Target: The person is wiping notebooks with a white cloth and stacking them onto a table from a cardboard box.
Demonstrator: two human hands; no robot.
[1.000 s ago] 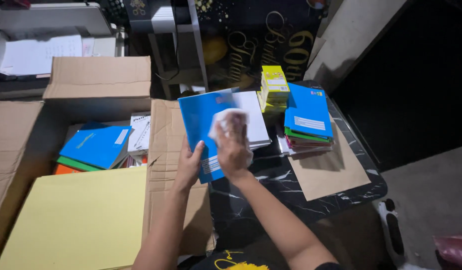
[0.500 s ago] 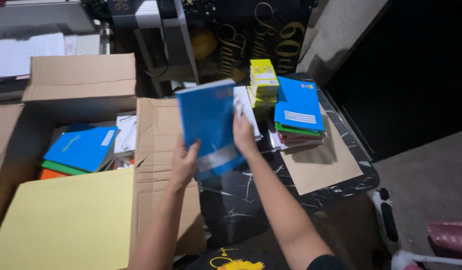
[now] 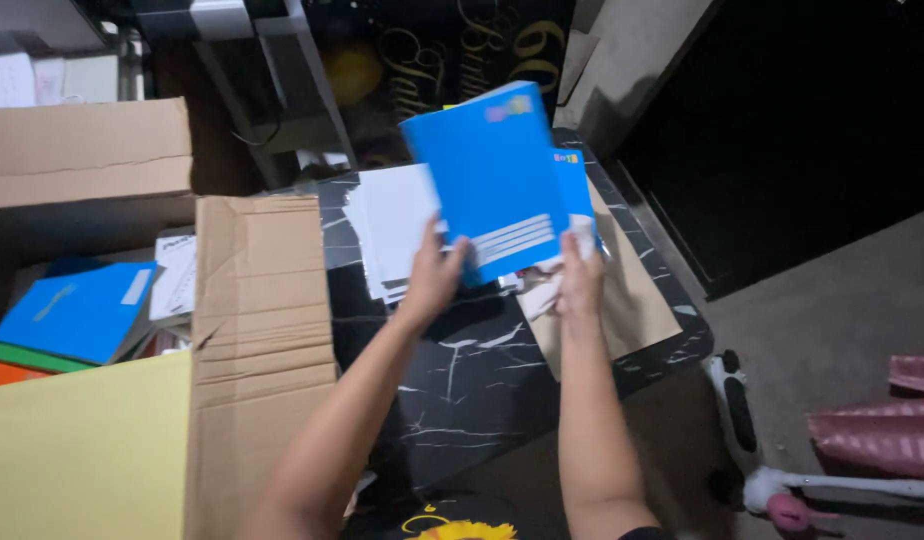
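A blue notebook (image 3: 494, 180) is held upright above a black marble-patterned table (image 3: 462, 380). My left hand (image 3: 434, 275) grips its lower left corner. My right hand (image 3: 580, 275) holds its lower right edge, together with a white cloth or paper bunched under the fingers. Behind the notebook lies a stack of white booklets (image 3: 392, 235) on the table, and another blue notebook (image 3: 574, 185) shows at its right edge.
An open cardboard box (image 3: 257, 330) at the left holds blue, green and orange notebooks (image 3: 77, 315) and a yellow sheet (image 3: 82, 450). A brown paper piece (image 3: 632, 300) lies on the table's right side. A white and pink scooter (image 3: 822, 480) lies on the floor at right.
The blue notebook has moved to the right and been raised over the stack at the table's right. The view has swung right, so the box sits further left.
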